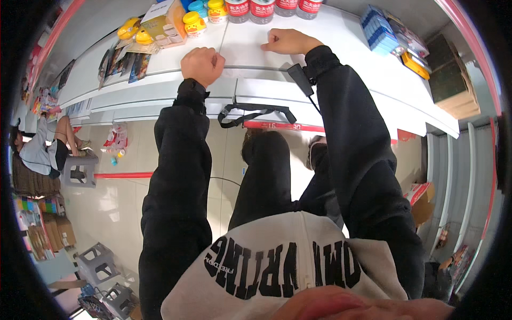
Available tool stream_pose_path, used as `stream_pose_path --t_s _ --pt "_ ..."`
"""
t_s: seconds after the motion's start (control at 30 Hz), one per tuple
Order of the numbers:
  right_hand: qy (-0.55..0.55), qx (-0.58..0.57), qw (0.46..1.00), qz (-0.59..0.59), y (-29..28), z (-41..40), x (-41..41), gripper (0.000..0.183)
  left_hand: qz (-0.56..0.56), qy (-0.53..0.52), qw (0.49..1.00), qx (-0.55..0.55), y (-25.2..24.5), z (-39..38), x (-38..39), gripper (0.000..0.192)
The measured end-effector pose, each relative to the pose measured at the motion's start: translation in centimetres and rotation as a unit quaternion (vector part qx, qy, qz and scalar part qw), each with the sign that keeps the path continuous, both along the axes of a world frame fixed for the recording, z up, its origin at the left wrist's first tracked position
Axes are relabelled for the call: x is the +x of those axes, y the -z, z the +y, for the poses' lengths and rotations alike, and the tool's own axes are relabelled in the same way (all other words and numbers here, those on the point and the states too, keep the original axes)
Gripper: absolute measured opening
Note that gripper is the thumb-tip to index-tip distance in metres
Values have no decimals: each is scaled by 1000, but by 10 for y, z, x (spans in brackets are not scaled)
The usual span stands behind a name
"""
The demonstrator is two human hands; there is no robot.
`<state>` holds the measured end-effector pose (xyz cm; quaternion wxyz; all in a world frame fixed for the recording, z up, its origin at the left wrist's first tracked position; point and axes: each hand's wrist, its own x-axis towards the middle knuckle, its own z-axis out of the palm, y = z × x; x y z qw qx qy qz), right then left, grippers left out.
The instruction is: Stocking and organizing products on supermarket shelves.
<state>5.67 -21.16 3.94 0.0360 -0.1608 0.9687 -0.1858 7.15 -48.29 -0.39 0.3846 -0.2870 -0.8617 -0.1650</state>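
Note:
My left hand (203,66) is a fist at the front of the white shelf (248,48), with nothing seen in it. Just beyond it are yellow-capped bottles (195,25) with a duck face, beside a blue-capped one (198,10). My right hand (292,41) is curled closed over the shelf, thumb side toward the left, and no object shows in it. Water bottles (262,11) with red labels stand behind it. A black device (301,79) on a cable hangs by my right cuff. Whether either hand touches the shelf, I cannot tell.
A carton (165,22), yellow duck-shaped items (136,32) and flat packets (124,64) lie left. Blue boxes (378,30) and a brown carton (452,80) stand right. A black strap (256,110) hangs at the shelf's front. A seated person (40,152) is far left, near grey stools (96,262).

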Motion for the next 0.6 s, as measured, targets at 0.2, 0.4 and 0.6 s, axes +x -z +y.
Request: stream_pose_path --t_s 0.2,0.4,0.6 --pt "25 7 999 -36 1 26 33 56 -55 -105 986 -118 -12 4 -3 27" --pt "72 34 997 -24 0 40 66 60 -60 -190 970 -138 -10 24 15 33" --pt "231 -38 966 114 8 34 103 37 -143 -166 962 -164 -17 16 22 47"
